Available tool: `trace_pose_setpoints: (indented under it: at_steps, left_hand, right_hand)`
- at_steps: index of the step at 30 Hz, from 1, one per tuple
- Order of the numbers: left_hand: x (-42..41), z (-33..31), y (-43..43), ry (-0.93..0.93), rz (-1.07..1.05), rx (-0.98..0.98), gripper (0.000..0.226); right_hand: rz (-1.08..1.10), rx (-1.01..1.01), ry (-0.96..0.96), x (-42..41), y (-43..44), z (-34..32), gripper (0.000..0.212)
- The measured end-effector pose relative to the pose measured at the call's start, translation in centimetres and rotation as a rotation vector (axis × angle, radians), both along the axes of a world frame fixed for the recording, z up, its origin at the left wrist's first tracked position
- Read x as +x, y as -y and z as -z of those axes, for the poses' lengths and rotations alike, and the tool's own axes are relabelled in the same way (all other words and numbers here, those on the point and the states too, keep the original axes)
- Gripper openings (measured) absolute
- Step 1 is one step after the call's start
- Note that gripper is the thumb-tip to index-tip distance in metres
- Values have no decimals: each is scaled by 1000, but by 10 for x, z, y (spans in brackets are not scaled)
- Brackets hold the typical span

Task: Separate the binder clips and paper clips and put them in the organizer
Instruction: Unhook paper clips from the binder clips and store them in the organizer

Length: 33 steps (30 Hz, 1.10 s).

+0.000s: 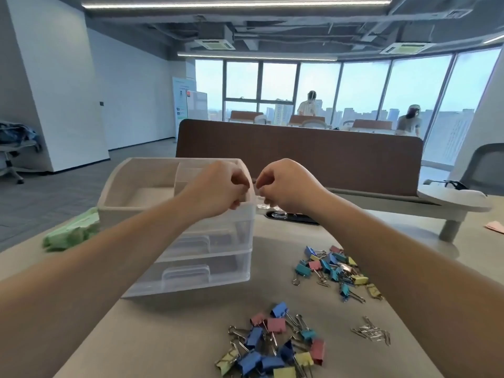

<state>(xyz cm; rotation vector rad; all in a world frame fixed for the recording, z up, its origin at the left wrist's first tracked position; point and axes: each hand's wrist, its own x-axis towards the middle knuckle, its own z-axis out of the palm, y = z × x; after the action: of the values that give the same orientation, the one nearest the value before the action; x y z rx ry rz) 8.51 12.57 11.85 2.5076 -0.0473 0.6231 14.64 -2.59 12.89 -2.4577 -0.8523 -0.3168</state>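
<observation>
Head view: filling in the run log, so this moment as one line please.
left hand, right hand: fingers curled, close together at organizer top corner | held: unclear | binder clips, paper clips: on table

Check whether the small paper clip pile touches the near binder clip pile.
Apart. The head view shows bare table between the paper clip pile and the near binder clip pile.
</observation>
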Motion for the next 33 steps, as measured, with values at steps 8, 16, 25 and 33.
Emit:
trace_pose_setpoints:
  at_steps: [8, 16, 25, 33]
  left_hand:
    - [-11, 48, 108, -186, 209, 127, 17]
    - [4, 112, 185, -439, 440, 454, 35]
    - [29, 149, 207, -530, 576, 665, 64]
    - [40, 160, 205, -469, 579, 462, 35]
  right_hand:
    - [148, -204, -111, -27, 116, 49, 11]
    - [220, -441, -338, -38, 215, 118, 12]
    - [273, -517, -347, -39, 246, 164, 21]
    - [202, -375, -355, -40, 237, 169, 11]
